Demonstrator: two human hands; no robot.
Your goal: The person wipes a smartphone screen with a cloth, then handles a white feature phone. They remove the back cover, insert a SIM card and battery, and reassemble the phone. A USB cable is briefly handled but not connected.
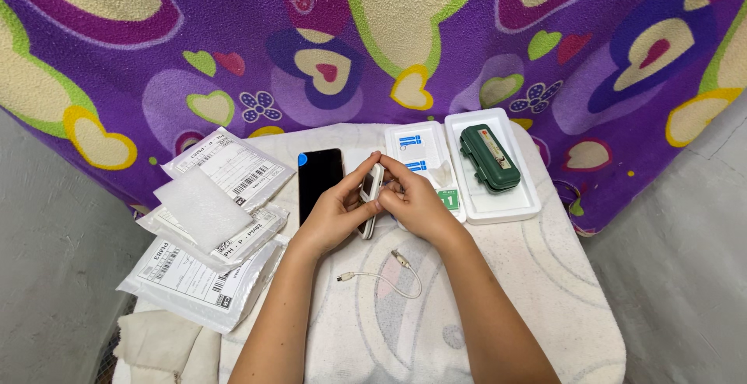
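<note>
While fingers of both hands [381, 201] pinch a small phone [369, 189], white labelled packages [210, 228] left.

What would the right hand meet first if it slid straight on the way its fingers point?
Probably the black smartphone lying flat just beyond the small white device the right hand holds; depth is unclear.

Table [545, 291] (cloth-covered): cable [385, 277], phone [319, 178], packets [210, 228]
</note>
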